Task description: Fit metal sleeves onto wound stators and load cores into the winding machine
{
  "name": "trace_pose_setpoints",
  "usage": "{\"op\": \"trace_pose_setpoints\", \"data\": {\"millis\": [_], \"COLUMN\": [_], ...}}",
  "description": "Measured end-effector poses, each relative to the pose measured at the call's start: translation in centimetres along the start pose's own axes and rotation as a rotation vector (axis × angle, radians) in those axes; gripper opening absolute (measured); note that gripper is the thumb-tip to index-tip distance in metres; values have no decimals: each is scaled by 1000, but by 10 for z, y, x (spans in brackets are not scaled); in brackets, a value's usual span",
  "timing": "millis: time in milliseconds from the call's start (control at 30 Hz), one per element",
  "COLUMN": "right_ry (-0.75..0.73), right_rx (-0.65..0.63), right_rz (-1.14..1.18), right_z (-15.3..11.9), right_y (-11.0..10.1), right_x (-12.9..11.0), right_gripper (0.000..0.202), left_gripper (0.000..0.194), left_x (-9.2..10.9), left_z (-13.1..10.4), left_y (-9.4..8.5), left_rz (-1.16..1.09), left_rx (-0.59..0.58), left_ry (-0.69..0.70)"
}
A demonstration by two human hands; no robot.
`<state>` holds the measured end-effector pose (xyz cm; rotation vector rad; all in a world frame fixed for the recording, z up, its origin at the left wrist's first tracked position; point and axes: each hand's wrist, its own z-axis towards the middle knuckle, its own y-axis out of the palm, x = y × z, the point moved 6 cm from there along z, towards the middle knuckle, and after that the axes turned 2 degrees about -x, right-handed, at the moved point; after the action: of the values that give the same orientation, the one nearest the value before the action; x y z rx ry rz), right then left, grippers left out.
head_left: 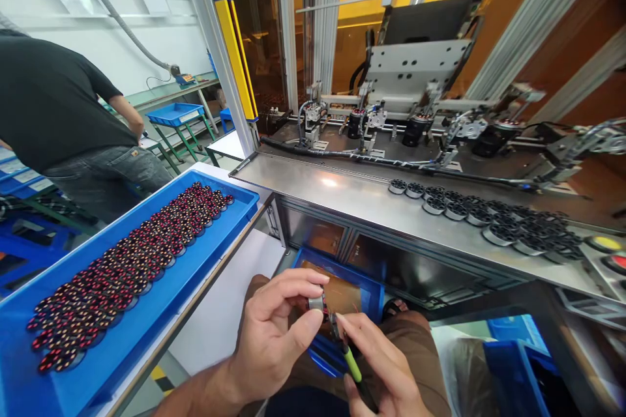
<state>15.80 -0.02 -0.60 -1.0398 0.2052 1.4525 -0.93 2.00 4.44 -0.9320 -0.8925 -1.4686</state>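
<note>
My left hand point(271, 326) pinches a small round motor part point(317, 303) between thumb and fingers. The part has a silvery side and a dark face with red spots. My right hand point(384, 365) is closed around a pair of pliers point(352, 365) with a green and black handle. The metal jaws of the pliers are right beside the motor part; whether they touch it I cannot tell. Both hands are above my lap, over a blue bin point(375, 300) with brown cardboard-like material in it. My fingers hide part of the motor part.
On the left, a long blue tray point(195, 280) holds rows of dark round parts with red spots. Several black and silver rings point(499, 232) lie on the metal ledge point(313, 177) before a machine point(415, 71). A person point(63, 104) in a dark shirt bends over at the far left.
</note>
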Motion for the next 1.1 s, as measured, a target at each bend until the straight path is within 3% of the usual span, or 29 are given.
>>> {"op": "trace_pose_setpoints", "data": {"millis": [400,600,833,1000,1100], "right_ry": [58,15,-20,86,204], "right_rx": [41,43,61,113,95], "right_rz": [-40,12,-42,-211,-199], "right_z": [3,12,4,-12,-15], "right_y": [-5,-8,-5,-9,-18], "right_x": [0,-9,-2,14,18], "right_gripper": [78,80,76,66,61], "left_gripper": [35,36,34,29,40], "left_x": [2,2,7,4,7], "left_z": [-6,-7,-4,-4,-3], "left_y": [0,1,3,1,-1], "left_rz": [111,176,211,195,253], "left_rx": [-38,-67,-116,-164,-182], "left_ry": [69,101,148,215,347]}}
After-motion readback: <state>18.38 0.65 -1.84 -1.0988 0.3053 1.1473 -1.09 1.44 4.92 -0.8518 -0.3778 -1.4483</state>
